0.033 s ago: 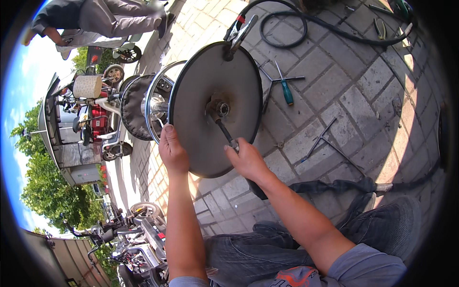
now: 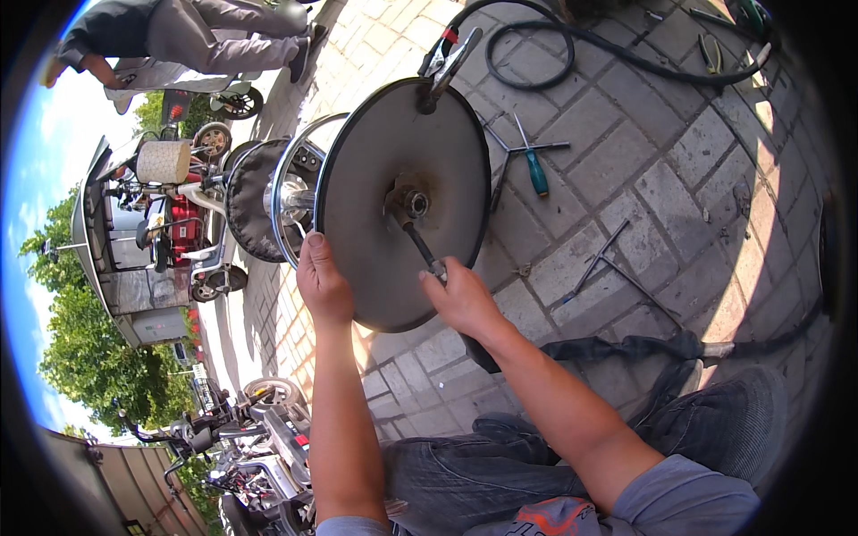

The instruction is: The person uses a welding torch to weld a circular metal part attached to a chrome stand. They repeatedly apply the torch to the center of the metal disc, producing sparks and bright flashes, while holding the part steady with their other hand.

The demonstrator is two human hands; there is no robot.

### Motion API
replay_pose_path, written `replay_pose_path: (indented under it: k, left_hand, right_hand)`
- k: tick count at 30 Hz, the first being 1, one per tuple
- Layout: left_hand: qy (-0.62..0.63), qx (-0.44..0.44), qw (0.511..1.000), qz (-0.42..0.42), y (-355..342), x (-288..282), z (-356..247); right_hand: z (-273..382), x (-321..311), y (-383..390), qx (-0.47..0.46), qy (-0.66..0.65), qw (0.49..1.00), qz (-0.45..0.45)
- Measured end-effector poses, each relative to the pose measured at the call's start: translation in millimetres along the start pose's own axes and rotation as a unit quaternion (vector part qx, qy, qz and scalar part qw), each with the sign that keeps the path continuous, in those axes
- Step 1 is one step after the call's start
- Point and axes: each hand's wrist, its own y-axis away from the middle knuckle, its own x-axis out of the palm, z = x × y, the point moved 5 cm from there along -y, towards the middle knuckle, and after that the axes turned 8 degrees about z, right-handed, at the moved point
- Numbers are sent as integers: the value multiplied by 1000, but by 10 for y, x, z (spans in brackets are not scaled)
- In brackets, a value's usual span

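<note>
- Knees in grey trousers (image 2: 500, 473) nearest, at the low edge, with both bare forearms rising from them toward the work.
- Left hand (image 2: 322, 281) clamped on the near left rim of the round grey metal wheel disc (image 2: 393, 161), thumb laid flat on its face, other fingers wrapped behind the edge and hidden.
- Right hand (image 2: 460, 295) closed in a fist round the near end of the dark steel wrench handle (image 2: 422, 246), fingers curled tight together on it.
- Far end of that wrench seated on the rusty hub nut (image 2: 413, 204) at the disc's middle; disc standing on edge on the grey brick paving (image 2: 661, 179), just beyond the knees.
- Step in hand, by the look of it: turning the hub nut while bracing the disc; next move likely calls for a firm swing of the handle with the rim held steady.
- Right of the disc, lying on the paving: green-handled screwdriver (image 2: 536, 170) and thin metal cross wrench (image 2: 612, 259).
- Behind the disc on the left: chrome wheel rim (image 2: 290, 192).
- Farthest: black rubber hose (image 2: 572, 45) looped on the paving.
</note>
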Motion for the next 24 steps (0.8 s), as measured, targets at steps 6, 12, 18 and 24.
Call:
replay_pose_path:
  k: [6,12,18,24]
  left_hand:
    - [5,0,1000,1,-14,12,34]
    - [18,-8,1000,3,-9,16,40]
    - [13,-1,1000,1,-14,12,40]
    - [16,4,1000,5,-26,37,13]
  right_hand:
    - [-65,17,-31,-20,11,1000,-3]
    - [-9,-1,-18,-29,-27,999,-4]
    - [-47,32,26,-34,3,999,-7]
    - [-59,38,66,-29,7,999,-11]
